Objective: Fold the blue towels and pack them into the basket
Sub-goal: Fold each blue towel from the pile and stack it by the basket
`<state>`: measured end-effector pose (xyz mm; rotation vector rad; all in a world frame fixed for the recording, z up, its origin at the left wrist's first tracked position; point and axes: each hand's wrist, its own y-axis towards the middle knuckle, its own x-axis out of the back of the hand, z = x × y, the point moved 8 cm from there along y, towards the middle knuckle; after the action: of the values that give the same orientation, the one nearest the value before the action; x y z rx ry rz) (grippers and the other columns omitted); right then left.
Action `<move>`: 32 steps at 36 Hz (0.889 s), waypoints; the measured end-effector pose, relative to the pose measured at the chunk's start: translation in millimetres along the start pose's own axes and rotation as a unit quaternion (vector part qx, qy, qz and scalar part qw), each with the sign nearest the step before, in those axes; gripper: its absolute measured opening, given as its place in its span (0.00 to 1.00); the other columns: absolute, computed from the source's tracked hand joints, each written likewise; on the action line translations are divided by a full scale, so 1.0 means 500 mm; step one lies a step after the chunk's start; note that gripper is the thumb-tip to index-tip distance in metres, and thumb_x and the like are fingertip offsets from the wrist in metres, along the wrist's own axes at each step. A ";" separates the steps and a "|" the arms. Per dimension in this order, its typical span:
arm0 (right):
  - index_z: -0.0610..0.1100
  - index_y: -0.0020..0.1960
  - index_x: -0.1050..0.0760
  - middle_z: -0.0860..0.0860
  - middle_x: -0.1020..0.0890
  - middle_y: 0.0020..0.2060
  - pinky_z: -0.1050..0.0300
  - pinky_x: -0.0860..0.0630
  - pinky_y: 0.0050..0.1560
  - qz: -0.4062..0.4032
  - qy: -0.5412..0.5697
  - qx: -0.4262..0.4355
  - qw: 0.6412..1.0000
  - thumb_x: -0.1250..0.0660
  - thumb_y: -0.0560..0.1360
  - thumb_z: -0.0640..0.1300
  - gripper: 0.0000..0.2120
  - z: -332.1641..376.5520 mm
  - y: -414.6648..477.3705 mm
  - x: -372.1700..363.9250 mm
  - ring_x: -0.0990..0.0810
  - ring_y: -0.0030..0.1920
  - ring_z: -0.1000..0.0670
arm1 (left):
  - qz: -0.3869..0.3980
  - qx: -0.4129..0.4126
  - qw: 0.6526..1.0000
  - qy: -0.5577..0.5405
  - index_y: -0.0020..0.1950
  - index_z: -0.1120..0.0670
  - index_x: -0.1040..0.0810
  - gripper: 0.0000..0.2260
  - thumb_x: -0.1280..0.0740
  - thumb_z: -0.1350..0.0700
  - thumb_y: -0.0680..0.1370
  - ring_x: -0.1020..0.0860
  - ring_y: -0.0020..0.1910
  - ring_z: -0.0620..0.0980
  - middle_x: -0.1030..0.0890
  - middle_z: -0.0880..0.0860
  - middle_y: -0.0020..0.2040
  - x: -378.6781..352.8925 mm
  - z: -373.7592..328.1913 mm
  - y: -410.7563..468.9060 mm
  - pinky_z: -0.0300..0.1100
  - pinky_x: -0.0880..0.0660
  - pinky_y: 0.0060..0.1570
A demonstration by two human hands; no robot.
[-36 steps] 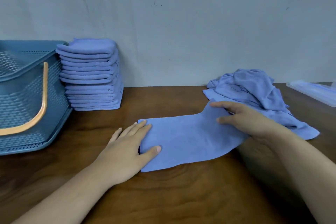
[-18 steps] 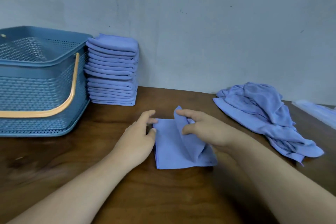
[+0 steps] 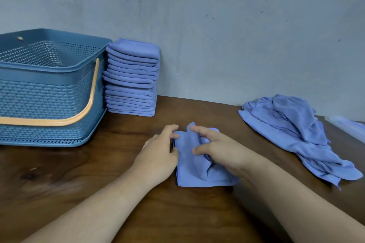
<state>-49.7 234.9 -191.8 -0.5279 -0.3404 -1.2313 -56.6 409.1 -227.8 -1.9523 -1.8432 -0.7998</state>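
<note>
- Blue towel [image 3: 189, 171]: partly folded, it lies on the worktop [image 3: 98, 193] well to the right of the basket and nearer the camera than it. Its lower part is flat, while a loose fold stands up along the middle.
- Left hand [image 3: 158, 156]: the forearm comes in from the lower left. The hand sits at the towel's basket-side edge, with forefinger and thumb curled against that edge and seeming to pinch it.
- Right hand [image 3: 219, 152]: the forearm comes in from the lower right. The forefinger is stretched over the top of the raised fold and the thumb is tucked below it, so the cloth is gripped between them. The other fingers are bent over the towel on the side away from the basket.
- The two hands are close together on the one towel, with only a narrow strip of cloth between them.
- Pile of unfolded towels [image 3: 292, 130]: a crumpled blue heap, far to the right of the basket.
- Clear plastic piece [image 3: 347, 126]: beyond the pile, at the picture's edge farthest from the basket. It is too blurred to identify.
- Stack of folded towels [image 3: 131, 81]: a tall, neat stack touching or just beside the basket's right wall and reaching about to its rim.
- Basket [image 3: 49, 77]: blue, perforated and open-topped. Its orange handle [image 3: 87, 108] is swung down across the front wall.
- Wall [image 3: 217, 25]: plain grey, behind the basket and the stack.
</note>
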 end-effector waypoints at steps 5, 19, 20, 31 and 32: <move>0.60 0.73 0.24 0.57 0.18 0.66 0.52 0.18 0.47 0.007 0.205 0.049 0.977 0.30 0.83 0.45 0.21 0.007 -0.010 0.030 0.14 0.58 0.46 | -0.005 -0.010 1.000 -0.007 0.78 0.31 0.42 0.31 0.36 0.57 0.82 0.26 0.67 0.45 0.25 0.32 0.67 0.005 -0.012 -0.005 0.50 0.26 0.68; 0.62 0.69 0.22 0.71 0.25 0.69 0.66 0.37 0.74 -0.096 -0.214 0.198 0.952 0.32 0.83 0.52 0.15 -0.080 0.004 0.078 0.33 0.75 0.63 | 0.002 -0.040 0.998 0.043 0.66 0.34 0.20 0.26 0.42 0.64 0.82 0.33 0.70 0.37 0.26 0.30 0.66 -0.002 -0.017 0.000 0.39 0.36 0.74; 0.63 0.71 0.23 0.71 0.28 0.71 0.65 0.39 0.75 -0.081 -0.216 0.189 0.955 0.32 0.83 0.55 0.17 -0.084 0.005 0.075 0.35 0.76 0.64 | -0.007 -0.031 0.999 0.019 0.64 0.36 0.18 0.24 0.40 0.64 0.82 0.32 0.68 0.35 0.24 0.30 0.63 0.001 -0.014 0.002 0.35 0.34 0.71; 0.75 0.80 0.51 0.73 0.59 0.81 0.49 0.58 0.83 0.075 -0.330 0.137 0.931 0.36 0.68 0.83 0.46 -0.077 -0.010 0.035 0.68 0.79 0.68 | -0.094 -0.024 0.995 -0.009 0.51 0.40 0.19 0.10 0.36 0.54 0.85 0.26 0.58 0.37 0.22 0.36 0.53 0.036 -0.028 -0.005 0.34 0.30 0.56; 0.76 0.80 0.53 0.72 0.61 0.81 0.48 0.59 0.83 0.082 -0.336 0.134 0.929 0.37 0.67 0.83 0.47 -0.078 -0.011 0.033 0.70 0.79 0.67 | -0.103 -0.046 0.993 0.014 0.52 0.40 0.21 0.08 0.36 0.53 0.85 0.28 0.62 0.36 0.23 0.35 0.56 0.038 -0.037 -0.008 0.34 0.31 0.60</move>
<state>-51.2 199.0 -214.6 -0.7156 -1.0104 -0.7912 -63.5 413.5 -202.3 -1.8129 -2.0484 -0.9859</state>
